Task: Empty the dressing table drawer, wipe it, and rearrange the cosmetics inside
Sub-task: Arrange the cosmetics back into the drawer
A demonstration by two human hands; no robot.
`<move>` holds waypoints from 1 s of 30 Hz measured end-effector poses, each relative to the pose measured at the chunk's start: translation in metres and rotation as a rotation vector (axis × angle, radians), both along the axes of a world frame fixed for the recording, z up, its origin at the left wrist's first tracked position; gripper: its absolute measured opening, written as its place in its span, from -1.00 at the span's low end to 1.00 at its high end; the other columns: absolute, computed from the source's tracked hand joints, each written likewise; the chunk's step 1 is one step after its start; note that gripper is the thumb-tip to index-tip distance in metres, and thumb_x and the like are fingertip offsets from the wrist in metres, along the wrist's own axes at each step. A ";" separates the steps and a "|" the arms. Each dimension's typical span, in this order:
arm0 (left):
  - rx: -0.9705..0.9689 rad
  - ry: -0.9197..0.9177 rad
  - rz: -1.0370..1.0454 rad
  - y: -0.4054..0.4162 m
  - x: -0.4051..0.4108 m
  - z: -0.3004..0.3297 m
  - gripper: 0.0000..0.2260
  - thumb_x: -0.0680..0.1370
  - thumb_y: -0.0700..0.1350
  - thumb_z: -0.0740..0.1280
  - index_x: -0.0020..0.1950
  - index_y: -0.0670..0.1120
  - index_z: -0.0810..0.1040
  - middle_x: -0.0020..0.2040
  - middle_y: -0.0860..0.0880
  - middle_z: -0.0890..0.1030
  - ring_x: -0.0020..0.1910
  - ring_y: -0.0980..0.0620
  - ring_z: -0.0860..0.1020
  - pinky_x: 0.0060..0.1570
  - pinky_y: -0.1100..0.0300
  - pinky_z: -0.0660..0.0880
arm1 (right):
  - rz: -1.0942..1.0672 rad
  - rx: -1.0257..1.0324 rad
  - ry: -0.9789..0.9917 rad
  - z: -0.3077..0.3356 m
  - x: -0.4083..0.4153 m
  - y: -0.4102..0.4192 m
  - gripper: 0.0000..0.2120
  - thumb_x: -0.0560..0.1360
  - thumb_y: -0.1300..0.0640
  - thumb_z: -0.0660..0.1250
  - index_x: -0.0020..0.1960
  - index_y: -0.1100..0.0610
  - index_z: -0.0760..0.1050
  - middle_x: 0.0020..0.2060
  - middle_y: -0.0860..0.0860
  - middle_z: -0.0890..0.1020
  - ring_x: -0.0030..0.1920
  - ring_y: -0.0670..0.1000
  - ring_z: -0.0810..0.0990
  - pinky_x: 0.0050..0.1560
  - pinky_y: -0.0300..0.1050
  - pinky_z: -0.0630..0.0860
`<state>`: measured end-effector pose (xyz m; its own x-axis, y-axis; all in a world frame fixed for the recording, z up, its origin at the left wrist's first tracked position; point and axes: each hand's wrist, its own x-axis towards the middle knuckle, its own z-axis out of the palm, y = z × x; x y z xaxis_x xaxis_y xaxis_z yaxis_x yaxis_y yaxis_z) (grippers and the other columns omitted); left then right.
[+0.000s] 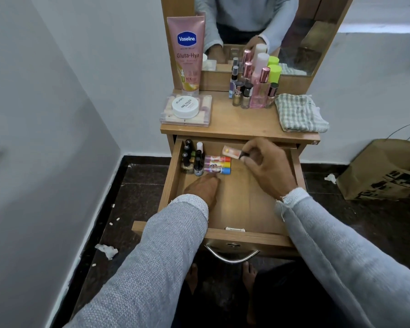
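The wooden drawer (244, 202) is pulled out below the dressing table top (244, 121). In its far left corner stand several nail polish bottles (191, 159). Beside them lie three lip balm sticks (217, 165) with red, yellow and blue caps. My left hand (204, 187) rests inside the drawer, one finger touching the nearest stick. My right hand (265, 164) pinches a small orange tube (231, 152) by its dark cap, just above the drawer's back. A checked cloth (301, 113) lies folded on the table top at the right.
On the table top stand a pink Vaseline tube (187, 53), a white nail polish remover jar (185, 107) on a clear box, and several perfume and polish bottles (256, 84) before the mirror (258, 31). A brown paper bag (384, 171) sits on the floor at right. Tissue scraps (107, 250) lie on the dark floor.
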<state>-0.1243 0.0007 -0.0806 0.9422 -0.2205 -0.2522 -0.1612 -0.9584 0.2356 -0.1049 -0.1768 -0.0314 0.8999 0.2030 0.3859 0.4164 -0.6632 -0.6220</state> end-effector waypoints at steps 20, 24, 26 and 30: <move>0.055 0.042 0.173 -0.006 -0.007 0.026 -0.71 0.59 -0.24 0.25 0.30 -0.08 0.49 0.21 -0.16 0.55 0.20 -0.14 0.52 0.10 0.01 0.47 | -0.018 -0.339 0.342 -0.058 0.018 0.036 -0.87 0.44 0.24 0.37 -0.07 0.04 0.51 -0.05 0.05 0.62 -0.05 0.13 0.58 -0.03 -0.02 0.53; 0.053 0.033 0.150 -0.008 -0.007 0.029 -0.73 0.61 -0.24 0.21 0.29 -0.10 0.51 0.25 -0.16 0.53 0.23 -0.14 0.50 0.11 0.03 0.45 | -0.025 -0.318 0.331 -0.060 0.021 0.040 -0.87 0.43 0.25 0.38 -0.12 0.06 0.49 -0.07 0.02 0.58 -0.08 0.11 0.55 -0.07 -0.04 0.50; 0.055 0.023 0.145 -0.009 -0.008 0.029 -0.71 0.61 -0.26 0.19 0.30 -0.10 0.50 0.25 -0.16 0.52 0.23 -0.14 0.50 0.10 0.04 0.45 | -0.022 -0.293 0.327 -0.062 0.022 0.041 -0.87 0.41 0.25 0.39 -0.12 0.07 0.49 -0.08 0.00 0.54 -0.08 0.11 0.53 -0.08 -0.05 0.48; 0.064 0.022 0.129 -0.010 -0.009 0.027 -0.71 0.60 -0.29 0.17 0.29 -0.12 0.49 0.23 -0.16 0.53 0.24 -0.15 0.49 0.08 0.03 0.45 | -0.015 -0.234 0.334 -0.065 0.023 0.040 -0.82 0.39 0.24 0.42 -0.12 0.03 0.47 -0.09 -0.04 0.48 -0.06 0.12 0.52 -0.05 -0.01 0.49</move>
